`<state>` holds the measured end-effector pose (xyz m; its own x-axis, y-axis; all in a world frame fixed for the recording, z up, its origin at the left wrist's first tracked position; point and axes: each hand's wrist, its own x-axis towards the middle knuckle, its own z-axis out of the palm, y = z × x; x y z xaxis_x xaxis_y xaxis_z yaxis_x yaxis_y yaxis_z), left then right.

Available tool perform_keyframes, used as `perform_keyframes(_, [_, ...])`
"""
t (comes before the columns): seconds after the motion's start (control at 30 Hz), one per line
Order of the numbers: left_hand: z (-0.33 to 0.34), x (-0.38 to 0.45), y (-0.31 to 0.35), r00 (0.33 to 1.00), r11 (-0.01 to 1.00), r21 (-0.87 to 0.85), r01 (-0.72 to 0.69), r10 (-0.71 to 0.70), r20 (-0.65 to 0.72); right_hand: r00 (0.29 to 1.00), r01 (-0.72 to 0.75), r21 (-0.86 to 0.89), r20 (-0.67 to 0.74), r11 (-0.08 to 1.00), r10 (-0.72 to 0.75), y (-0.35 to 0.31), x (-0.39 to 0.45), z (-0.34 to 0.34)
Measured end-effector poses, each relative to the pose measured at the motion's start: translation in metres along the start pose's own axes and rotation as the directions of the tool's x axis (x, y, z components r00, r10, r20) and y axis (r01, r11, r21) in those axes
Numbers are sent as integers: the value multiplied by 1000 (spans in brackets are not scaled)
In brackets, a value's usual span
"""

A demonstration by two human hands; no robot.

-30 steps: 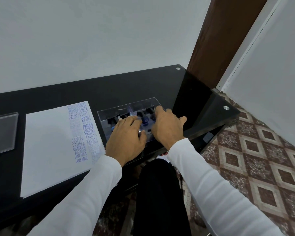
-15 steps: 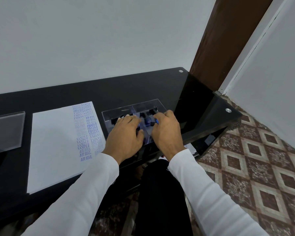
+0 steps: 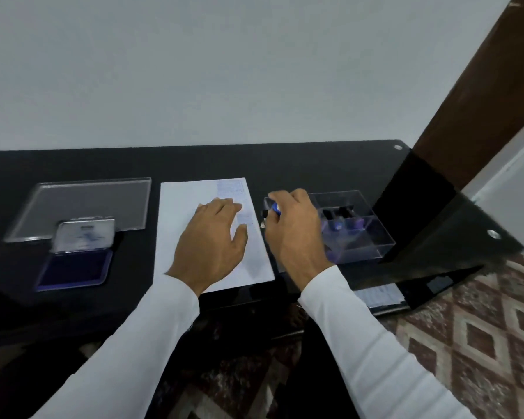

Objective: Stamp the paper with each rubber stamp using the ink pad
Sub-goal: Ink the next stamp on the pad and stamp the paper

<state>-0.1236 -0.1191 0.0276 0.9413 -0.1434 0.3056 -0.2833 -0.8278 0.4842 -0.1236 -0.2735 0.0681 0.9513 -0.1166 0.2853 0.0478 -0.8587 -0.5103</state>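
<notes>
- Far left on my black table I see a clear plastic lid lying flat, its near edge behind the ink pad.
- Just in front of it sits the ink pad, case open, the hinged cover standing up and the dark blue pad facing up.
- The paper lies in the middle of the table, with blurred blue stamp marks down its right margin.
- My left hand rests flat on the paper's right half, fingers straight and spread, gripping nothing.
- Just right of the paper's edge, my right hand has its fingers curled round a rubber stamp; only a blue and black bit shows past the fingers, held beside the paper's right edge.
- Behind and right of that hand stands a clear plastic box with compartments; more dark and blue stamps lie in it.
- White sleeves cover both my forearms.
- Far right, patterned floor tiles show below the table's edge.
</notes>
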Motion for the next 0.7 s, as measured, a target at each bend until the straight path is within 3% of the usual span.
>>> perform_keyframes(0.17, [-38, -22, -54, 995, 993, 67, 99, -97, -33, 992, 127, 85, 8, 988, -128, -53, -7, 39])
perform_keyframes(0.4, [-79, -56, -115, 958, 956, 79, 283, -277, -76, 963, 201, 163, 146, 966, -225, -115, -16, 82])
perform_keyframes(0.7, [-111, -101, -174, 895, 894, 116, 432, -410, -173, 884, 336, 257, 245, 906, -398, -178, -35, 126])
